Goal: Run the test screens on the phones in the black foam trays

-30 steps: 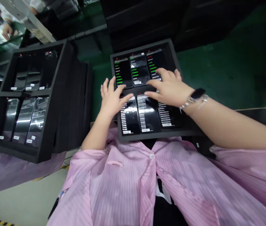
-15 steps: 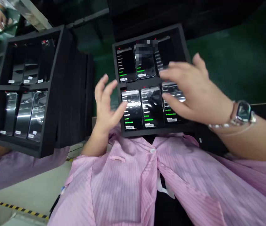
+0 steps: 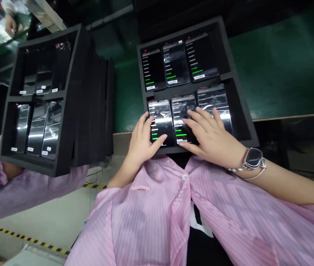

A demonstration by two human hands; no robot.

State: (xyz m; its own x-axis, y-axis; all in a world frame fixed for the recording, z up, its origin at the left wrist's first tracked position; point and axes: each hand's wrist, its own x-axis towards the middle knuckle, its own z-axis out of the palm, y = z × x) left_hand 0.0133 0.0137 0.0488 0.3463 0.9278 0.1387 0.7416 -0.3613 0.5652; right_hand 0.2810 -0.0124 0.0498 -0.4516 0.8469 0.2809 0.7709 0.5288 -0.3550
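A black foam tray lies before me with several smartphones in two rows, their screens lit with white and green text lines. My left hand is at the front-left phone, fingers apart over its left edge and thumb over its lower part. Over the gap between the front-middle phone and the front-right phone, my right hand is spread, palm down. Its fingertips are at the middle phone's screen; whether they press it I cannot tell. Neither hand grips anything.
At the left another black tray of dark phones is tilted up beside stacked trays, with a co-worker's arm behind it. A green mat covers the bench. Another person's hand is at the far upper left.
Both hands have come down closer to the front row of phones. My right hand moved left and nearer me, uncovering the back-right phone; my left hand moved right onto the front-left phone.
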